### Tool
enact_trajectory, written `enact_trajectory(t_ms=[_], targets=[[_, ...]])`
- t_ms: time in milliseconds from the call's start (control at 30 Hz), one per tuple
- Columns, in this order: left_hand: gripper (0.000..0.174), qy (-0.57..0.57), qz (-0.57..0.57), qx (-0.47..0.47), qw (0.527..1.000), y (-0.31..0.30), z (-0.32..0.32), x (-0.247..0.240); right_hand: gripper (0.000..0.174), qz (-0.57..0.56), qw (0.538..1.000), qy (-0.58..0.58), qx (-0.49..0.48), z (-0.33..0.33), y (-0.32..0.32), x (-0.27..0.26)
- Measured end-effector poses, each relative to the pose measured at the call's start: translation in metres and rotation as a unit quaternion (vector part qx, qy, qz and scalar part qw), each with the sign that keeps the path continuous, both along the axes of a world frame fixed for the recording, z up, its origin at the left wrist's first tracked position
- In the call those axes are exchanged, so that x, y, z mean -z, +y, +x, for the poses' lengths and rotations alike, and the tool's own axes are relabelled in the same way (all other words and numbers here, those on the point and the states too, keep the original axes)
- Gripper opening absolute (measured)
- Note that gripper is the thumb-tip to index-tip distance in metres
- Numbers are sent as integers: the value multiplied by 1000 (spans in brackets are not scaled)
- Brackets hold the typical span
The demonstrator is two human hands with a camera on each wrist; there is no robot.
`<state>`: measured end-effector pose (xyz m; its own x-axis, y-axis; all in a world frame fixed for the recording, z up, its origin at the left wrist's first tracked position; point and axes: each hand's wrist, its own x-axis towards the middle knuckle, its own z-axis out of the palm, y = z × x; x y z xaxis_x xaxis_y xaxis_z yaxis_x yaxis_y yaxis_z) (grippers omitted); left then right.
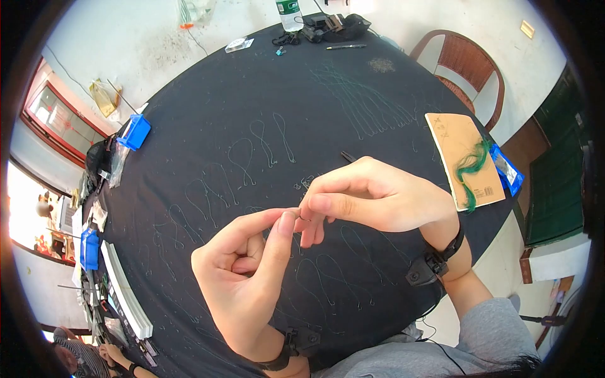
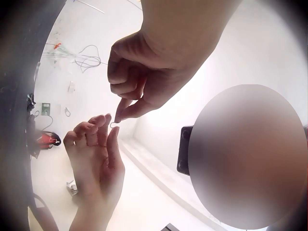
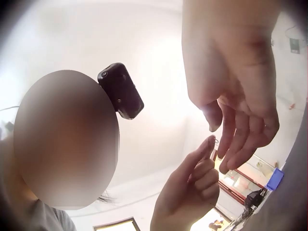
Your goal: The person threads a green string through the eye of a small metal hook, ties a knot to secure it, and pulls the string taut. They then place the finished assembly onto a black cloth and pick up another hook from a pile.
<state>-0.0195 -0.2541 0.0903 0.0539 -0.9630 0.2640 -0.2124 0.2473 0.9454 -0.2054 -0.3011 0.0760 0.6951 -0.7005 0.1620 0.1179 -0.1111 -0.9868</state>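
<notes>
My left hand (image 1: 242,277) pinches a tiny curved fish hook (image 2: 113,125) between thumb and index finger, above the middle of the table. Facing it is my right hand (image 1: 384,195), its thumb and fingertips close around the hook. In the right wrist view the right thumb (image 3: 213,120) stands apart from its fingers, which are loosely bent. The left hand's other fingers curl into the palm. Below both hands lie several looped green lines (image 1: 322,283) with small hooks at their ends. A small pile of hooks (image 1: 302,183) is partly covered by the right hand.
A black cloth (image 1: 189,132) covers the round table. At the right lies a tan notebook (image 1: 444,142) with a green thread bundle (image 1: 472,167) on it. Straight green lines (image 1: 365,104) are spread at the back. Blue bins (image 1: 134,132) stand along the left edge; a bottle (image 1: 290,17) is at the back.
</notes>
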Motion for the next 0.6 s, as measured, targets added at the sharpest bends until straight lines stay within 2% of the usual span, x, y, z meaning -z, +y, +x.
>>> enact_trajectory(t_ms=[200,300,600], targets=[[9,9,5,3,1000,0,-2,-2,29,41,997,-57,-35,1,-1,3],[9,0,0,7,1000,0,-1,-1,26,48,997,-60,-9,1,1,1],[11,-1,38,40,998,1,1,-4,17,-65,991,-35,115,-3,4,-5]])
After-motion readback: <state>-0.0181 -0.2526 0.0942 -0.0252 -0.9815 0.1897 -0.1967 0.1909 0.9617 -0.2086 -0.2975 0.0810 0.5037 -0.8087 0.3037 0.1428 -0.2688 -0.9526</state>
